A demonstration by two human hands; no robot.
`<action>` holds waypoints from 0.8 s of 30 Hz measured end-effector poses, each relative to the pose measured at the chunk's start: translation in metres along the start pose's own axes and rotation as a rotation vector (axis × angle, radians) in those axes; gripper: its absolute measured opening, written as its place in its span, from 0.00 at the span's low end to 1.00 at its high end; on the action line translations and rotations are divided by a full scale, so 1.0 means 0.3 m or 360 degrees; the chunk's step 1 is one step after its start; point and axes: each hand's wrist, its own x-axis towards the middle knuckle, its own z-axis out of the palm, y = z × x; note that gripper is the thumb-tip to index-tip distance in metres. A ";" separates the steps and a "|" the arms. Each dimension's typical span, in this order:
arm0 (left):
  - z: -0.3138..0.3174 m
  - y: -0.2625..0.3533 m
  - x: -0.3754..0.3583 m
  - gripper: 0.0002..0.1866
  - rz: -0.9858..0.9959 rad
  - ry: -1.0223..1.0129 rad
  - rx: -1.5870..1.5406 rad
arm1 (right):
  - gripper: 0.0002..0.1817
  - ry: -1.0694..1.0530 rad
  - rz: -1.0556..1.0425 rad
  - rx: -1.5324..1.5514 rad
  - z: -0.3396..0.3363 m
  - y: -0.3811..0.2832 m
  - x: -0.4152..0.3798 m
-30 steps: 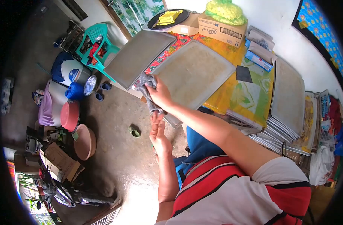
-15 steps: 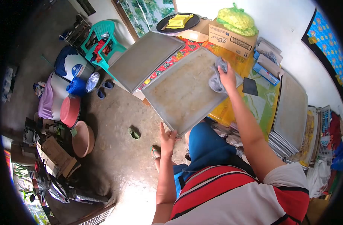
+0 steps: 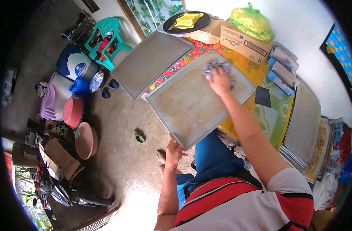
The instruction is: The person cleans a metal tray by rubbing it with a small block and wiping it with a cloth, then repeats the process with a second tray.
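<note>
A large metal baking tray (image 3: 191,104) with brownish stains lies partly on the table and juts out over its near edge. My left hand (image 3: 173,152) grips the near corner of this tray, fingers closed around the rim. On the tray's far right part, my right hand (image 3: 220,81) presses a crumpled grey cloth (image 3: 216,69) against the surface. That hand is slightly blurred. Beside it, to the left, rests a second baking tray (image 3: 153,63). A small dark square piece (image 3: 263,97) lies on the tablecloth right of the stained tray.
At the table's back stand a cardboard box (image 3: 243,43) with a yellow-green bag (image 3: 252,23) on it and a round black tray (image 3: 176,25). Stacked trays (image 3: 303,127) stand at the right. A green chair (image 3: 106,38), basins (image 3: 86,141) and slippers (image 3: 139,136) are on the left.
My right hand has moved left with the cloth, from the tray's right edge onto its surface. My left hand stays at the near corner. The view has shifted slightly.
</note>
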 end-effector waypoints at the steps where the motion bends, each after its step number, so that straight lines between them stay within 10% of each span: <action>1: -0.010 -0.017 0.005 0.41 0.0001 -0.0020 -0.0019 | 0.27 -0.0094 -0.0052 0.0126 -0.001 -0.101 -0.007; 6: 0.005 -0.017 0.002 0.31 0.0024 0.0055 -0.0068 | 0.18 -0.0403 -0.0524 0.0947 0.004 -0.663 -0.262; 9: -0.017 -0.093 0.029 0.12 0.0045 0.0050 -0.0149 | 0.21 -0.1341 -0.0342 0.1698 -0.146 -0.880 -0.376; 12: -0.050 -0.100 0.032 0.20 -0.0002 -0.0075 -0.0104 | 0.24 -0.1006 -0.0281 0.2064 -0.156 -0.907 -0.421; 15: -0.025 -0.023 -0.001 0.42 -0.0007 0.0006 -0.0241 | 0.22 -0.0654 0.0020 0.2005 -0.147 -0.724 -0.306; 19: -0.027 -0.044 -0.005 0.39 -0.0059 0.0063 -0.0369 | 0.36 -0.0064 0.0512 0.1316 -0.157 -0.232 -0.058; 24: -0.039 -0.065 0.022 0.35 -0.0013 -0.0102 -0.0405 | 0.27 -0.0085 0.0265 -0.0262 -0.184 0.019 -0.148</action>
